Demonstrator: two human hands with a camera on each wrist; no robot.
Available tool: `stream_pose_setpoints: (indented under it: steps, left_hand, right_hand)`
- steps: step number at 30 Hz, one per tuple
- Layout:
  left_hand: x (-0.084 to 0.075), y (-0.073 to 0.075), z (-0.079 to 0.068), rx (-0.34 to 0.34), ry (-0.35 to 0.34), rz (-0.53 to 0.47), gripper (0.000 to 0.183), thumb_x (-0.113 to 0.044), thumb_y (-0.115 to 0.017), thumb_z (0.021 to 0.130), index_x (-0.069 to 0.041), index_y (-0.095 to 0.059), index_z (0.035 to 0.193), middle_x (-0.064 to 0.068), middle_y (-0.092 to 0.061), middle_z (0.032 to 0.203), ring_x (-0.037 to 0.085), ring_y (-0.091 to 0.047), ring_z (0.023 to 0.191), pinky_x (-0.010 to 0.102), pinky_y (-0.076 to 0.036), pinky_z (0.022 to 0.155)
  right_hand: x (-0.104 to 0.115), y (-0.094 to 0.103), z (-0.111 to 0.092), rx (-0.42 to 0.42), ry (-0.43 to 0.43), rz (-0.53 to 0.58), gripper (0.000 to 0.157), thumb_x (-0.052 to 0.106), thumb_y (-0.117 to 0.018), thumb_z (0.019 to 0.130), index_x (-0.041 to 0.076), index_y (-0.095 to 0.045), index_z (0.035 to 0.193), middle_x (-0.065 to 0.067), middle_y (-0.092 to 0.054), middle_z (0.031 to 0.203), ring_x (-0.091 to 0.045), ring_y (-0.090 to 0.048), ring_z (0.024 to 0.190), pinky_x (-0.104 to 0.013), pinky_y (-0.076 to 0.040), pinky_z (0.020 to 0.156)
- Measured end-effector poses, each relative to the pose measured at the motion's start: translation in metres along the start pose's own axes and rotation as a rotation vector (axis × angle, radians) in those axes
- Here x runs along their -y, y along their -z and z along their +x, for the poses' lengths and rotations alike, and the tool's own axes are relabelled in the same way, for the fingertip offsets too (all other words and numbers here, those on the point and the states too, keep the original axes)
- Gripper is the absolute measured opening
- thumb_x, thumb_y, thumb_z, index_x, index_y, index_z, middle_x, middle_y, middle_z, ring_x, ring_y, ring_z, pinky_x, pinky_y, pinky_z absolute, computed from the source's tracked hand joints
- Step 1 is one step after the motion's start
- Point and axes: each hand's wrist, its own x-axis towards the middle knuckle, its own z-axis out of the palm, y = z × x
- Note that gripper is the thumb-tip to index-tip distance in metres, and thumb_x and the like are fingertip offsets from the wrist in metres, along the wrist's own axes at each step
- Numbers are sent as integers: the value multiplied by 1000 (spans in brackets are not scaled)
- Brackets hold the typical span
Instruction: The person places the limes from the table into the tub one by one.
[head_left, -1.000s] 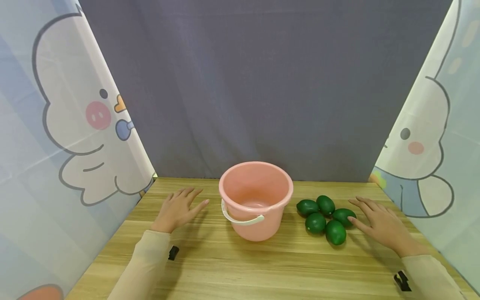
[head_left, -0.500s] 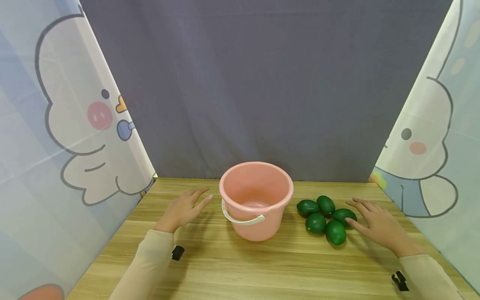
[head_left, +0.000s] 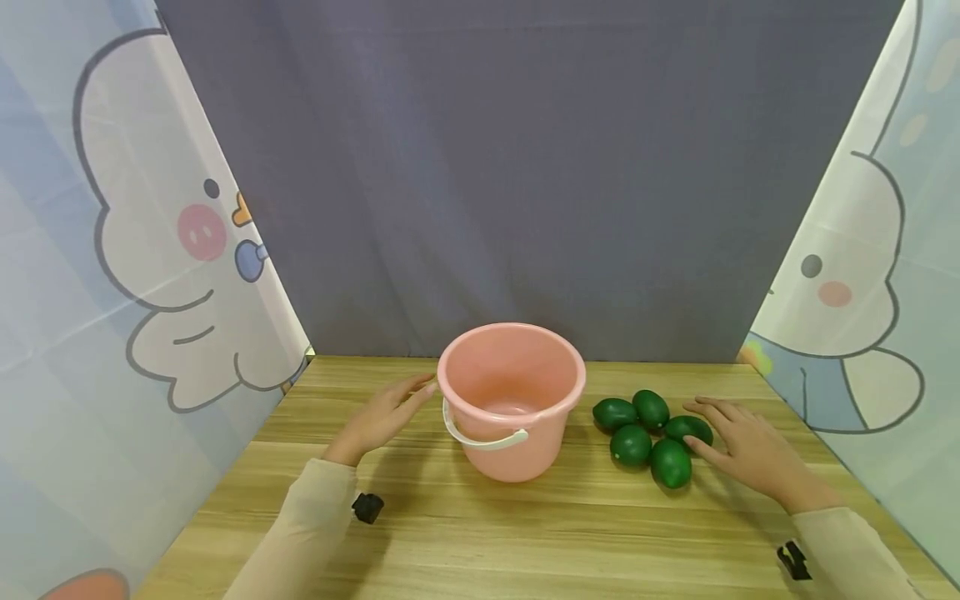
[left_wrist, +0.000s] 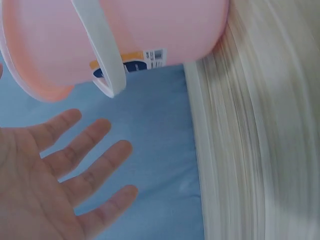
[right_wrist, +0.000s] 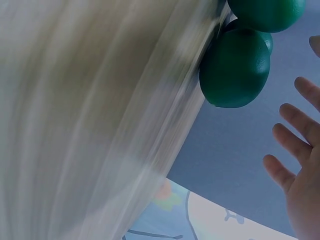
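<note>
Head view: the left hand (head_left: 381, 419), fingers apart like the right hand (head_left: 753, 450), is now nearer the round pink plastic bucket (head_left: 536, 448), seemingly only approaching.

There was my left grip (left_wrist: 55, 177), palm to the camera, fingers (left_wrist: 95, 175) spread and nearly straight, tips near the pink bucket (left_wrist: 165, 25) but apart from it! The white handle (left_wrist: 106, 50) hung across its side, cutting over a label (left_wrist: 137, 65) with a barcode. The base met the pale, streaked bench (left_wrist: 255, 130); blue cloth (left_wrist: 160, 140) showed behind my fingers.
</note>
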Motion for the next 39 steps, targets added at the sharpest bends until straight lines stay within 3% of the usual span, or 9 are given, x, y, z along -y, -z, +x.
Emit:
stream_pose_setpoints:
  steps: [6,12,19,21,26,32,39]
  left_hand:
    - [-6,-2,2,-21,-6,-68,58,-60,-41,102,-24,-50,148,2,-53,145,28,-47,134,58,-42,109]
    - [-13,-7,5,-50,44,-152,62,-59,-40,103,-17,-51,147,7,-57,140,32,-61,116,52,-53,97]
    - [-21,-10,8,-76,159,-351,55,-55,-45,102,-16,-58,139,8,-62,131,24,-65,105,49,-56,91]
    - [-23,-10,9,-68,180,-418,52,-51,-47,102,-13,-61,134,7,-59,136,24,-65,105,50,-55,94]
    - [-29,-11,9,-23,212,-607,48,-38,-50,101,-4,-59,134,8,-48,148,26,-63,110,51,-52,101]
    - [-32,-11,9,16,246,-750,53,-30,-55,99,-4,-48,145,11,-41,153,26,-60,112,47,-51,104]
    - [-31,-14,12,5,254,-888,39,-25,-56,100,2,-57,129,12,-42,150,19,-62,103,38,-56,94]
  right_hand:
    - [3,-1,1,-9,13,-5,52,34,-79,86,10,-62,129,-20,-59,131,-47,-60,106,-67,-50,79]
    - [8,1,2,-3,23,5,51,35,-79,85,12,-63,128,-21,-59,131,-48,-61,105,-69,-49,80]
    - [12,1,3,-15,56,9,51,36,-80,84,14,-63,127,-19,-60,129,-46,-61,106,-67,-50,79]
    - [14,0,3,-18,63,13,51,35,-80,84,13,-63,127,-19,-60,129,-45,-60,106,-67,-50,80]
    - [18,-1,4,-30,80,19,50,32,-81,83,10,-64,125,-20,-61,127,-46,-60,106,-67,-50,83]
    - [20,-2,5,-33,104,18,50,32,-82,82,7,-65,123,-21,-62,124,-46,-61,103,-66,-52,83]
    - [20,-6,3,-24,110,16,48,33,-82,82,7,-67,120,-19,-63,122,-43,-62,104,-64,-53,83]
